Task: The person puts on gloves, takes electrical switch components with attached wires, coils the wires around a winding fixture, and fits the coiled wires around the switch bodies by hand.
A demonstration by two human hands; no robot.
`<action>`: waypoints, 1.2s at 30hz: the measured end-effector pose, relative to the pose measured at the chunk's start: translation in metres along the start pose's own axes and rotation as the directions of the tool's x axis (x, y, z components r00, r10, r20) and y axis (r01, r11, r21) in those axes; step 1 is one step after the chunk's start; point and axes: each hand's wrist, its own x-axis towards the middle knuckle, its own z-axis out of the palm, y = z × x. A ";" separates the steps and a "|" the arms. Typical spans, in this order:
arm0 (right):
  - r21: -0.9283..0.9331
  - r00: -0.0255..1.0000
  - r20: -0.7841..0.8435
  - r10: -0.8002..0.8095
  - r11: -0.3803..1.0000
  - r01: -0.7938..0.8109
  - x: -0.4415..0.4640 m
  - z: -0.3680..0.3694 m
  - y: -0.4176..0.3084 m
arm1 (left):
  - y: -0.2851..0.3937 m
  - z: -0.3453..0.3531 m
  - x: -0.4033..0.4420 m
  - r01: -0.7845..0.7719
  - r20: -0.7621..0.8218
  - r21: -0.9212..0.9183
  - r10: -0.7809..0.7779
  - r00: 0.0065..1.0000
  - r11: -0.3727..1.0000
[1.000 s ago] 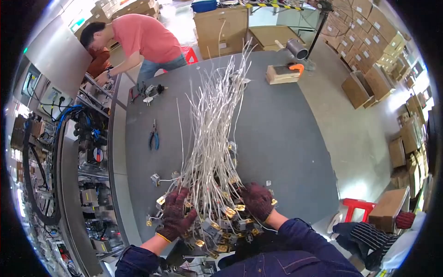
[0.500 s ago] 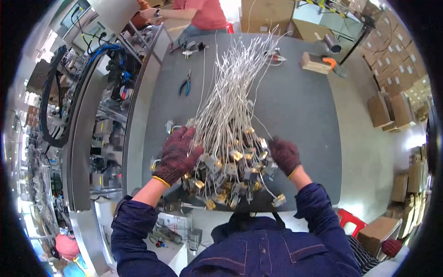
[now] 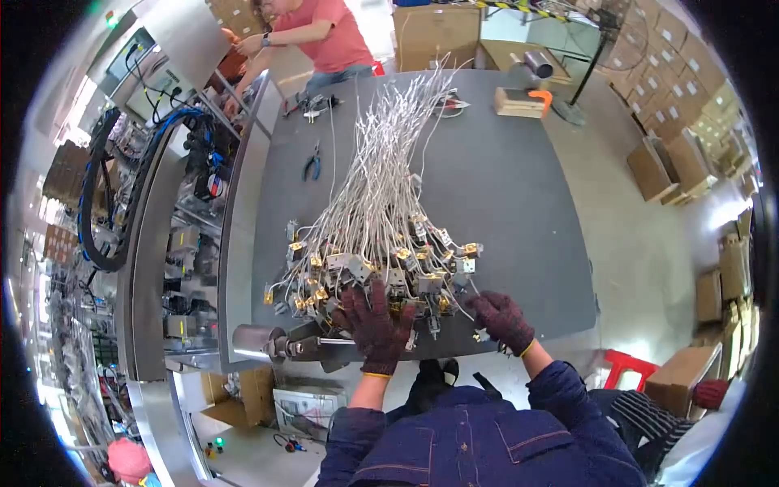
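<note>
A thick bundle of silvery-white wires (image 3: 381, 174) lies lengthwise on the dark grey table, loose ends fanned toward the far side. At its near end sits a heap of small metal and brass-coloured connector pieces (image 3: 349, 264). My left hand (image 3: 375, 325), in a dark red knitted glove, rests on the near side of this heap with fingers spread. My right hand (image 3: 501, 319), gloved alike, is at the heap's right corner with its fingers curled. A pale wire runs into those fingers; a small end piece (image 3: 481, 334) shows just below them.
Blue-handled pliers (image 3: 312, 165) and other tools (image 3: 312, 107) lie at the table's left. A wooden block (image 3: 519, 103) is at the far right corner. A metal cylinder (image 3: 260, 341) sits at the near left edge. Another person (image 3: 324, 40) is beyond the table; cartons (image 3: 673, 166) stand right.
My left hand has moved right and nearer, from the bundle's left side onto the front of the heap. My right hand has come down to the heap's right corner. The camera view has shifted.
</note>
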 end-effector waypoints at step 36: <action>0.429 0.987 -0.041 -0.156 0.889 0.159 -0.076 0.095 -0.108 | 0.006 -0.113 -0.106 0.625 0.760 -0.649 0.347 0.549 0.433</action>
